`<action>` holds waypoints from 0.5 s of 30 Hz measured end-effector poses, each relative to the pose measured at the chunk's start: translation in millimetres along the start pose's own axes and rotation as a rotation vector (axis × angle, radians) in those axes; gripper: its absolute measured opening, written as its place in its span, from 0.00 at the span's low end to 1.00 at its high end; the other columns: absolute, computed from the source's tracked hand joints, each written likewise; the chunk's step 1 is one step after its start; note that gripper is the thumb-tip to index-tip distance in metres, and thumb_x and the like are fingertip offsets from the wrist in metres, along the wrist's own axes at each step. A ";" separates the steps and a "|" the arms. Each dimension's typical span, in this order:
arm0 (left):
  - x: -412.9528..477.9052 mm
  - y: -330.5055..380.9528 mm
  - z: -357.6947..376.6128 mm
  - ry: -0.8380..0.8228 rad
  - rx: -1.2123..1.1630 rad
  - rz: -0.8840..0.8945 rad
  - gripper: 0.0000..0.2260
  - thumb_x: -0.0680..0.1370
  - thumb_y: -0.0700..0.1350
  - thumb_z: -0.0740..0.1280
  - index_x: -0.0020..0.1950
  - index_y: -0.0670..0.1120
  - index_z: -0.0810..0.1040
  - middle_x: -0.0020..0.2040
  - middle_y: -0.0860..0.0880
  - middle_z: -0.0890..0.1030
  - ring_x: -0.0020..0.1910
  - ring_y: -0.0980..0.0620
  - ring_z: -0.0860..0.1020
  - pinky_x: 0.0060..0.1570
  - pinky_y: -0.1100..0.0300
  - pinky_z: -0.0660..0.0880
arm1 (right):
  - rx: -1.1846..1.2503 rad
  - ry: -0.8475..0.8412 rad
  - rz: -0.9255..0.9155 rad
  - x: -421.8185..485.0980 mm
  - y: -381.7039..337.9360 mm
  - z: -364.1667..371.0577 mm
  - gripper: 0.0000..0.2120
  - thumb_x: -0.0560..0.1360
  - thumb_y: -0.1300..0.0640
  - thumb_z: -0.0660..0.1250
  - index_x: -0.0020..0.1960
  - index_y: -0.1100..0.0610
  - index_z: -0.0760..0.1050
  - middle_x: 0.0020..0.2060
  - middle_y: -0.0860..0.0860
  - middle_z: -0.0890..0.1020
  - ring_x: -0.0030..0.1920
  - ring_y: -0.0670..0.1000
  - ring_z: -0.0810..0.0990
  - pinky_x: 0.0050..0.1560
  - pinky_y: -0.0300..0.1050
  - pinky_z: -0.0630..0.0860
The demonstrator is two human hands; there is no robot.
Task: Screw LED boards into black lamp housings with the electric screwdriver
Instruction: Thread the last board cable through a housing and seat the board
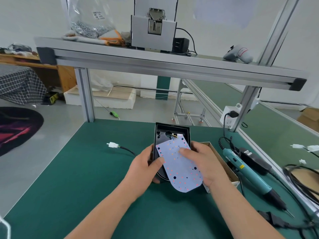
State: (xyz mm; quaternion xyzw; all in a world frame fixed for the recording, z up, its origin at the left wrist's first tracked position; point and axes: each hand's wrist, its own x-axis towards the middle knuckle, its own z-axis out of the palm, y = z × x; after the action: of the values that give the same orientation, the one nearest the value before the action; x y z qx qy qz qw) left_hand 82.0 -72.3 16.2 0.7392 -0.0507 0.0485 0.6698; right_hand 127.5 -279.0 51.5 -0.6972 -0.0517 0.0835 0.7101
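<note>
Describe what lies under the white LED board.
The black lamp housing lies under the LED board, which sits tilted across it. The housing's far end shows, with wires inside. Its near floor is hidden by the board, the left hand and the right hand.

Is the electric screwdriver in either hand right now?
No, the electric screwdriver lies on the green mat at right, while the left hand and right hand hold the LED board and black lamp housing.

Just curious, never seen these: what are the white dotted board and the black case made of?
LED board: thin stiff sheet, matte white, clean round holes; probably coated circuit board. Its black lamp housing: smooth, slightly glossy walls catching light; moulded plastic or painted metal, unclear which.
</note>
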 end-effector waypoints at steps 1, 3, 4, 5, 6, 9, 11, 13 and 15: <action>-0.4 -2.6 -0.2 0.024 -0.044 -0.015 0.14 0.80 0.50 0.68 0.64 0.64 0.79 0.52 0.54 0.87 0.46 0.48 0.86 0.38 0.52 0.85 | -0.186 0.043 -0.053 1.0 0.9 0.0 0.05 0.81 0.57 0.72 0.56 0.57 0.82 0.49 0.52 0.88 0.44 0.51 0.86 0.45 0.48 0.80; -0.5 -5.5 -1.8 0.098 -0.066 -0.035 0.15 0.83 0.45 0.68 0.65 0.63 0.78 0.52 0.55 0.87 0.49 0.50 0.87 0.40 0.51 0.86 | -0.609 0.122 -0.154 3.1 -0.1 -2.4 0.05 0.80 0.49 0.72 0.54 0.46 0.78 0.40 0.42 0.83 0.40 0.43 0.80 0.42 0.40 0.72; 0.1 -6.2 -2.4 0.133 -0.068 -0.045 0.17 0.84 0.43 0.67 0.67 0.63 0.77 0.52 0.56 0.87 0.49 0.52 0.87 0.40 0.52 0.86 | -0.733 0.143 -0.184 3.9 -0.2 -4.0 0.09 0.79 0.47 0.72 0.57 0.42 0.75 0.38 0.42 0.80 0.39 0.42 0.78 0.40 0.38 0.69; 0.8 -6.5 -2.9 0.157 -0.077 -0.058 0.18 0.84 0.42 0.67 0.69 0.62 0.76 0.53 0.57 0.87 0.49 0.53 0.87 0.39 0.52 0.86 | -0.767 0.152 -0.207 4.3 -0.5 -5.2 0.15 0.79 0.46 0.73 0.63 0.39 0.73 0.37 0.42 0.78 0.39 0.41 0.77 0.39 0.37 0.68; 1.5 -7.2 -2.9 0.164 -0.089 -0.066 0.18 0.84 0.42 0.68 0.70 0.61 0.76 0.53 0.57 0.87 0.49 0.53 0.87 0.39 0.52 0.86 | -0.743 0.152 -0.231 4.9 -0.4 -6.5 0.19 0.79 0.47 0.73 0.68 0.41 0.75 0.37 0.42 0.78 0.38 0.40 0.77 0.39 0.35 0.68; 0.9 -5.0 0.2 0.117 -0.105 -0.050 0.19 0.84 0.43 0.68 0.73 0.59 0.74 0.56 0.57 0.86 0.53 0.51 0.86 0.40 0.51 0.86 | -0.459 0.139 -0.294 4.7 1.3 -4.1 0.14 0.78 0.51 0.74 0.62 0.41 0.81 0.39 0.43 0.85 0.38 0.42 0.80 0.41 0.38 0.74; -0.8 -3.2 3.4 0.057 -0.117 -0.036 0.19 0.84 0.45 0.69 0.74 0.58 0.73 0.60 0.55 0.86 0.56 0.50 0.86 0.41 0.51 0.86 | -0.248 0.211 -0.303 4.0 3.5 2.3 0.10 0.75 0.49 0.74 0.56 0.41 0.83 0.40 0.52 0.84 0.38 0.49 0.80 0.42 0.48 0.77; -3.5 -1.7 7.3 -0.015 -0.128 -0.039 0.19 0.84 0.46 0.70 0.74 0.58 0.73 0.62 0.54 0.85 0.56 0.48 0.86 0.41 0.51 0.85 | -0.129 0.323 -0.317 4.1 6.9 6.4 0.10 0.72 0.47 0.74 0.53 0.45 0.84 0.36 0.51 0.81 0.36 0.50 0.77 0.41 0.50 0.76; -5.6 -2.7 11.6 -0.050 -0.139 -0.053 0.21 0.83 0.45 0.71 0.74 0.58 0.71 0.61 0.54 0.85 0.55 0.48 0.86 0.41 0.52 0.85 | -0.096 0.379 -0.347 3.0 10.6 9.6 0.09 0.73 0.47 0.74 0.52 0.47 0.83 0.37 0.44 0.83 0.37 0.49 0.78 0.42 0.48 0.76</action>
State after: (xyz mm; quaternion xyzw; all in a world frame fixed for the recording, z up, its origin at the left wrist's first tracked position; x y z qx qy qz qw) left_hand 77.0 -83.5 11.6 0.6932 -0.0510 0.0086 0.7189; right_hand 128.1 -268.8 40.9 -0.7138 -0.0406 -0.1741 0.6771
